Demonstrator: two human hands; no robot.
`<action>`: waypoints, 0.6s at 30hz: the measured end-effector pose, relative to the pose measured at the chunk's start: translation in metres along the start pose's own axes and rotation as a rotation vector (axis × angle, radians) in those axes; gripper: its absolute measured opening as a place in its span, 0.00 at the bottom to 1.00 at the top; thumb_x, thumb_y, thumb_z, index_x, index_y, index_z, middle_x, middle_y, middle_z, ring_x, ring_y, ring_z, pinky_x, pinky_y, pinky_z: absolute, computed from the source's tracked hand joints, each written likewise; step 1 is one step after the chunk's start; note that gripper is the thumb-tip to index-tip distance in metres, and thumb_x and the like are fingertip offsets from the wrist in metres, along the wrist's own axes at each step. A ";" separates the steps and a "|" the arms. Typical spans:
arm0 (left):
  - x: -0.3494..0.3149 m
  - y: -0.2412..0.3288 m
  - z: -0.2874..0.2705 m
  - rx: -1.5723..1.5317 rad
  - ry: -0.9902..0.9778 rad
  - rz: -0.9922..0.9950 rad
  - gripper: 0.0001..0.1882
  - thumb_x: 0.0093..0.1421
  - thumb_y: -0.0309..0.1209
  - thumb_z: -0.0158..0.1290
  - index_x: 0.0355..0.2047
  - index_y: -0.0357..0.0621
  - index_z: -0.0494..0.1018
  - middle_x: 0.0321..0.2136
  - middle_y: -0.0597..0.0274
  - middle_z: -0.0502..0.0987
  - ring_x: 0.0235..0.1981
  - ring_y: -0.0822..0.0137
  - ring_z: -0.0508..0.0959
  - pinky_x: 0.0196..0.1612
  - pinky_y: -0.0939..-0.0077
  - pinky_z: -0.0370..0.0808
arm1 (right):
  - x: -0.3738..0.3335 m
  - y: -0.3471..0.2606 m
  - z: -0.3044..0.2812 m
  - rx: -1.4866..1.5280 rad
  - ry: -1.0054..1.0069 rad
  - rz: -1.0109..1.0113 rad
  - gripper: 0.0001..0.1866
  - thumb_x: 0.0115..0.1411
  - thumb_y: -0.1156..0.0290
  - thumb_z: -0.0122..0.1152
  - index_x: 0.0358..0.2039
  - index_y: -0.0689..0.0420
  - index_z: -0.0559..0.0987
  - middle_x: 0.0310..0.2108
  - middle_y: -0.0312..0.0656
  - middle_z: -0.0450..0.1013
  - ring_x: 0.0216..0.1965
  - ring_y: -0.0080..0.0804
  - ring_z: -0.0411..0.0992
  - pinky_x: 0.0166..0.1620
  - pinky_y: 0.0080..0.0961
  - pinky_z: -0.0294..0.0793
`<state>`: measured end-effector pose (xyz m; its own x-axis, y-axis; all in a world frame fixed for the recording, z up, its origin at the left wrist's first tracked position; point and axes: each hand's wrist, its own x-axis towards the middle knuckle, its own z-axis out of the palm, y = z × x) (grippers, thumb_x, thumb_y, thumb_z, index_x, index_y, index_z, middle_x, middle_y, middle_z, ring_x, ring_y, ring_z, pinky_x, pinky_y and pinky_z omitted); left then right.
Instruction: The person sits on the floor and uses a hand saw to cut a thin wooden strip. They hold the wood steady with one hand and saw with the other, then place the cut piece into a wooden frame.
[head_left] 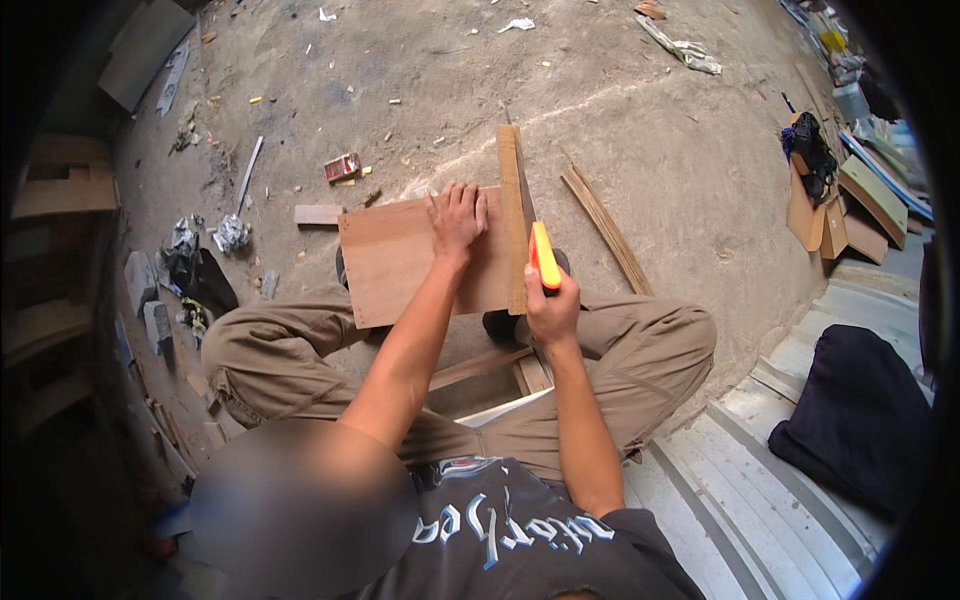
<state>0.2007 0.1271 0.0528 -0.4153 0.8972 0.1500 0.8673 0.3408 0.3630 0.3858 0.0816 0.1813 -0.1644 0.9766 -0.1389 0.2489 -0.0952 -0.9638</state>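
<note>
A flat reddish-brown wooden board (390,265) lies across in front of my crossed legs. My left hand (460,218) presses on its upper part, palm down with the fingers stretched out. Along the board's right edge runs a long, narrow wooden strip (512,220). My right hand (552,305) is wrapped round the orange and yellow handle of a handsaw (543,255). The saw's thin blade points away from me, close beside the strip's right side. Whether its teeth touch the wood cannot be made out.
Another wooden strip (607,230) lies to the right. A small wood block (318,215) and a red box (342,168) sit left. Crumpled foil (231,234) and scraps litter the floor. Black cloth (850,415) rests on corrugated metal sheeting (715,500). Wood pieces lie beneath my legs.
</note>
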 end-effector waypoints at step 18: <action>-0.024 0.042 0.002 -0.138 -0.105 0.069 0.30 0.65 0.37 0.39 0.68 0.53 0.53 0.67 0.59 0.57 0.70 0.59 0.52 0.68 0.40 0.30 | 0.003 -0.011 0.002 0.029 -0.081 0.061 0.14 0.60 0.68 0.59 0.23 0.64 0.74 0.14 0.38 0.68 0.18 0.22 0.64 0.23 0.27 0.63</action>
<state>0.2474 0.1208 0.0624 -0.3192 0.9439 0.0846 0.8437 0.2424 0.4790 0.3808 0.0848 0.1911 -0.2270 0.9500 -0.2145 0.2328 -0.1609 -0.9591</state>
